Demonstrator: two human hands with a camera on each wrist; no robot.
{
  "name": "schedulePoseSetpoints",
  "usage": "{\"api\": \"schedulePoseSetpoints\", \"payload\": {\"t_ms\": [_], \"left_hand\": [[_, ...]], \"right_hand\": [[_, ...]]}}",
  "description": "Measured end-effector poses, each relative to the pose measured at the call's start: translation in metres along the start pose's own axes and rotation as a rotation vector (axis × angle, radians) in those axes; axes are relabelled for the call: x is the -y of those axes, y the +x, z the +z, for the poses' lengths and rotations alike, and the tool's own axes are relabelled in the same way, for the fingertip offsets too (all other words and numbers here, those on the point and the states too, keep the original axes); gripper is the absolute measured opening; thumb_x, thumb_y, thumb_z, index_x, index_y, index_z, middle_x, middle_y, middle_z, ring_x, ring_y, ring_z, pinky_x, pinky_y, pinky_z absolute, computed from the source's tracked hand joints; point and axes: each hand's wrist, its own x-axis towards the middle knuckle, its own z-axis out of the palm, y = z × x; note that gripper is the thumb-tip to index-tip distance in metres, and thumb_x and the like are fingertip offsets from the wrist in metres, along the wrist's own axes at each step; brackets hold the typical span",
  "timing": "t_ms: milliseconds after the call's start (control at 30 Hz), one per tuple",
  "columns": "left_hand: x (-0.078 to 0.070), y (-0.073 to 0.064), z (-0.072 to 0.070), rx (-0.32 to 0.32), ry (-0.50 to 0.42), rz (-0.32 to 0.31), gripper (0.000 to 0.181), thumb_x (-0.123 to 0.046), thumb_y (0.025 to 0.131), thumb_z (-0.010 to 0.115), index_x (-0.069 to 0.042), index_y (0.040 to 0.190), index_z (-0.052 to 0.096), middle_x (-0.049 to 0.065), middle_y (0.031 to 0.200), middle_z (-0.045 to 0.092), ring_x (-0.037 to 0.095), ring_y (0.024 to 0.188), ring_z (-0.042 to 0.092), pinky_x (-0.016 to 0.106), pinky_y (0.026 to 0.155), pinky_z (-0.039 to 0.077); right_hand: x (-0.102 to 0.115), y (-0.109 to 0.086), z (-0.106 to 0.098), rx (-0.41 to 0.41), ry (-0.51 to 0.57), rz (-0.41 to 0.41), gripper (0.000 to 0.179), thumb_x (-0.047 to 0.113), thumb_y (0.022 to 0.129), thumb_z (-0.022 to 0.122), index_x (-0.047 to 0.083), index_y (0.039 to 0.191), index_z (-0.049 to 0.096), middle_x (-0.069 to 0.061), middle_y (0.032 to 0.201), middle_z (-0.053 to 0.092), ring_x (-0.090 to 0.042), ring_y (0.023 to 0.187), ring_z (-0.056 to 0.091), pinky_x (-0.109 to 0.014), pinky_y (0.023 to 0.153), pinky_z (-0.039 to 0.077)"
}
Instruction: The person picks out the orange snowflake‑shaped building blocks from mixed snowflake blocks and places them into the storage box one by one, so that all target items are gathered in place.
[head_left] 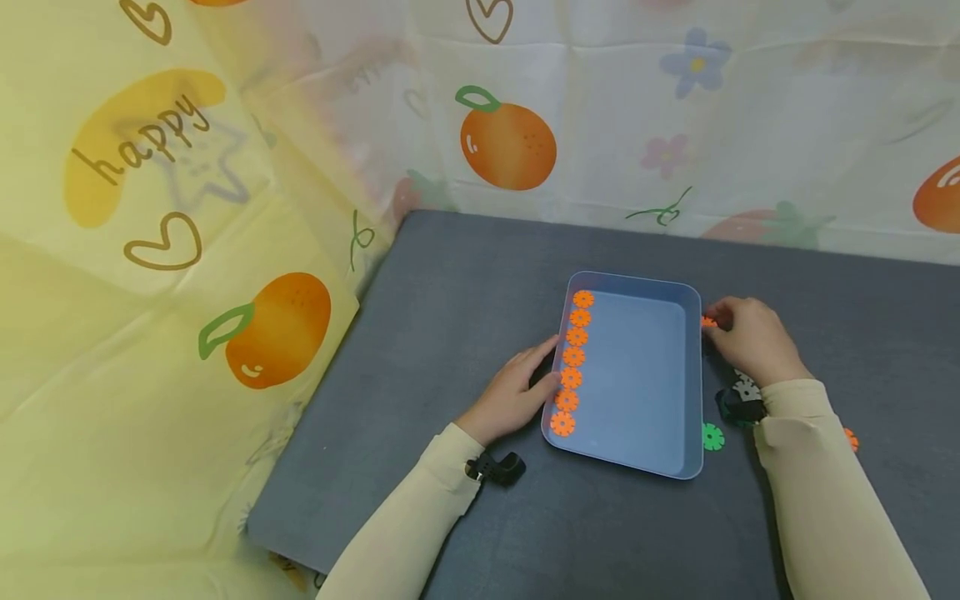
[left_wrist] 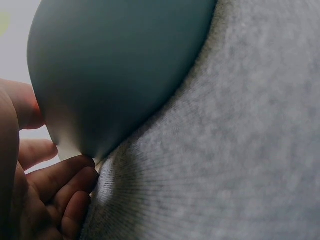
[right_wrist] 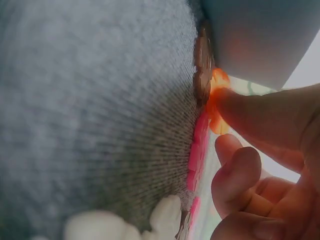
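Note:
A blue rectangular tray [head_left: 637, 375] lies on the dark table, with a column of orange notched plastic discs [head_left: 573, 357] along its left inner side. My left hand [head_left: 513, 396] rests against the tray's left wall, thumb and fingers touching it. In the left wrist view that hand [left_wrist: 55, 185] meets the tray's outer wall [left_wrist: 115, 65] low down, its fingers partly bent. Just outside the tray's right wall, my right hand [head_left: 753, 337] pinches an orange disc [head_left: 708, 322]. The right wrist view shows this orange disc [right_wrist: 218, 82] at the thumb tip.
Right of the tray lie a green disc [head_left: 713, 437], a grey disc [head_left: 746, 387] and another orange disc [head_left: 851, 439], partly hidden by the right arm. Pink [right_wrist: 198, 150], brown [right_wrist: 202, 65] and white discs [right_wrist: 100, 227] appear in the right wrist view. A patterned cloth [head_left: 600, 167] hangs behind the table.

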Motion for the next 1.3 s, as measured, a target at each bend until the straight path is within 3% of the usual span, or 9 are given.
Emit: {"api": "schedulePoseSetpoints", "payload": {"t_ms": [133, 233, 333, 633, 867, 1300], "left_hand": [[0.0, 0.0, 0.0, -0.002, 0.0, 0.002, 0.063, -0.04, 0.11, 0.051, -0.025, 0.168, 0.03, 0.003, 0.166, 0.042, 0.024, 0.153, 0.037, 0.051, 0.124, 0.032], [0.0, 0.0, 0.0, -0.002, -0.003, -0.002, 0.063, -0.04, 0.11, 0.052, -0.025, 0.168, 0.031, 0.003, 0.166, 0.042, 0.024, 0.154, 0.037, 0.051, 0.124, 0.032], [-0.001, -0.001, 0.0, -0.005, -0.004, -0.007, 0.063, -0.04, 0.11, 0.052, -0.025, 0.167, 0.031, 0.003, 0.166, 0.042, 0.025, 0.154, 0.037, 0.052, 0.124, 0.032], [-0.001, 0.0, 0.001, -0.006, -0.005, -0.002, 0.062, -0.042, 0.11, 0.051, -0.025, 0.167, 0.031, 0.003, 0.167, 0.041, 0.025, 0.154, 0.037, 0.052, 0.124, 0.032], [-0.001, 0.0, 0.0, -0.009, -0.006, 0.0, 0.063, -0.041, 0.11, 0.051, -0.024, 0.167, 0.032, 0.003, 0.166, 0.042, 0.025, 0.154, 0.037, 0.052, 0.124, 0.031], [0.0, 0.001, 0.0, -0.006, -0.001, 0.001, 0.062, -0.039, 0.11, 0.051, -0.025, 0.167, 0.032, 0.002, 0.166, 0.043, 0.022, 0.153, 0.037, 0.049, 0.124, 0.033]], "right_hand": [[0.0, -0.003, -0.001, -0.031, 0.018, 0.004, 0.029, 0.01, 0.1, 0.06, -0.011, 0.12, 0.063, -0.03, 0.105, 0.065, -0.043, 0.091, 0.062, -0.055, 0.073, 0.052], [0.0, -0.005, -0.004, -0.058, 0.034, -0.006, 0.023, 0.01, 0.1, 0.057, -0.008, 0.114, 0.064, -0.023, 0.093, 0.067, -0.034, 0.075, 0.061, -0.042, 0.06, 0.047], [0.003, -0.008, -0.009, -0.073, 0.053, -0.004, 0.022, 0.011, 0.101, 0.055, -0.007, 0.111, 0.063, -0.021, 0.089, 0.067, -0.03, 0.069, 0.059, -0.037, 0.055, 0.045], [0.022, -0.012, -0.026, -0.163, 0.111, 0.041, 0.025, 0.018, 0.103, 0.052, -0.002, 0.113, 0.063, -0.022, 0.1, 0.066, -0.029, 0.071, 0.058, -0.037, 0.057, 0.046], [0.047, -0.009, -0.036, -0.162, 0.135, 0.023, 0.026, 0.02, 0.105, 0.054, -0.002, 0.116, 0.064, -0.024, 0.106, 0.065, -0.028, 0.067, 0.058, -0.038, 0.055, 0.045], [0.086, 0.015, -0.011, -0.126, 0.162, -0.013, 0.022, 0.017, 0.102, 0.059, -0.001, 0.112, 0.066, -0.02, 0.101, 0.068, -0.031, 0.079, 0.059, -0.038, 0.064, 0.047]]}}
